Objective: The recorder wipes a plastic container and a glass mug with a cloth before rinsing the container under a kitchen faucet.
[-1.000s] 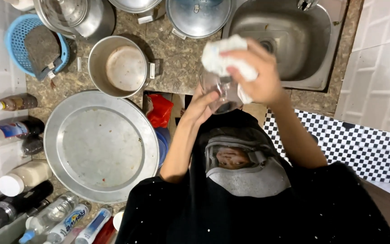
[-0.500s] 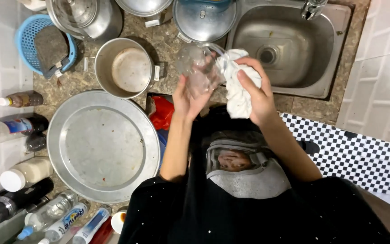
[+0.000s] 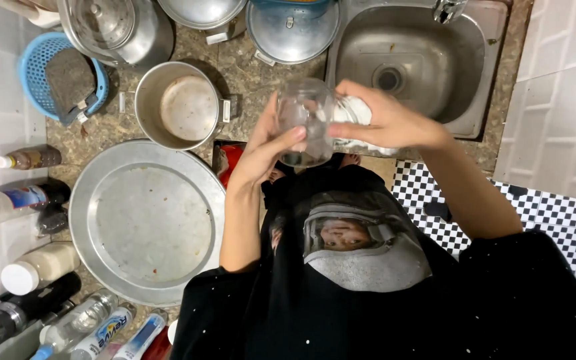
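Glass jar (image 3: 305, 120) held in both hands, above the desk edge beside the sink (image 3: 435, 73).

Head view: I read my left hand (image 3: 265, 150) wrapped around the jar's side, thumb across the glass. My right hand (image 3: 385, 120) grips a white cloth (image 3: 355, 113) pressed against the jar. Below lie a large round metal tray (image 3: 145, 223) and an empty steel pot (image 3: 181, 107); bottles (image 3: 35, 263) line the left wall.
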